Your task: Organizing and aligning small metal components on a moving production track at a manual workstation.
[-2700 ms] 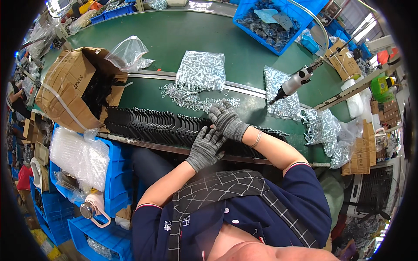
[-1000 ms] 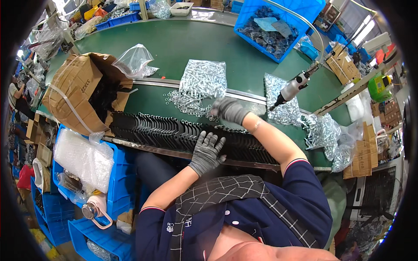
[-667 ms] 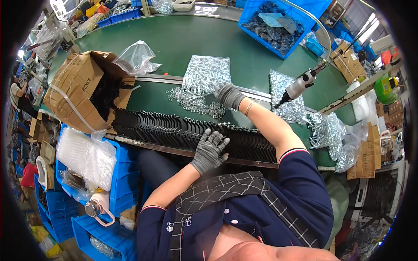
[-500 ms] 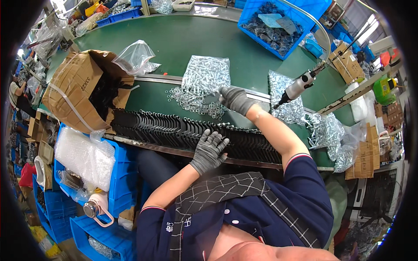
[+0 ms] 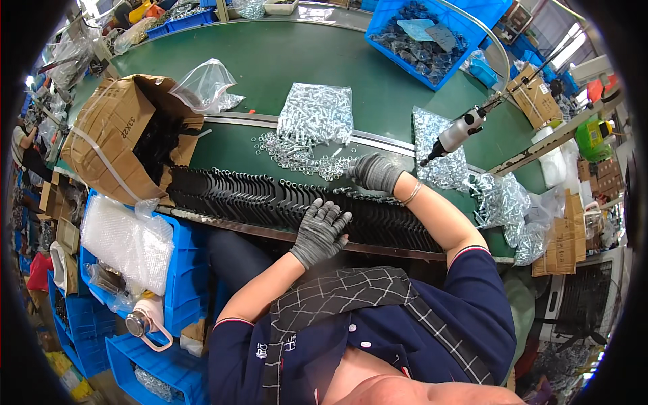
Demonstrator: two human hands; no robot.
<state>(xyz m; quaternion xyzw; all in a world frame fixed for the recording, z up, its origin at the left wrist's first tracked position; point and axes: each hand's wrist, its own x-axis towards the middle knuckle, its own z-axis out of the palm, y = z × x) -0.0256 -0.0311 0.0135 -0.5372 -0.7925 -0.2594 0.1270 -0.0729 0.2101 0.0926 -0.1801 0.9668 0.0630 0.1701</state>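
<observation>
A long row of black metal parts with ringed ends (image 5: 250, 196) stands packed side by side along the near table edge. My left hand (image 5: 320, 233), in a grey striped glove, lies over the row with its fingers stretched out on the parts. My gloved right hand (image 5: 378, 173) is above the row's far side, fingers curled together; whatever they hold is too small to make out. Just left of its fingertips is a heap of small shiny rings or nuts (image 5: 331, 167). Behind the heap lies a clear bag of silver bolts (image 5: 316, 111), some spilling toward me.
An open carton (image 5: 101, 138) of black parts stands at the left. A power screwdriver (image 5: 457, 135) hangs at the right over another bag of hardware (image 5: 432, 125). At the back is a blue bin (image 5: 378, 57); more bolt bags (image 5: 503, 206) lie far right.
My right hand has come down toward me, from beside the bolt bag to just above the row, its fingers curled. My left hand keeps its place on the row.
</observation>
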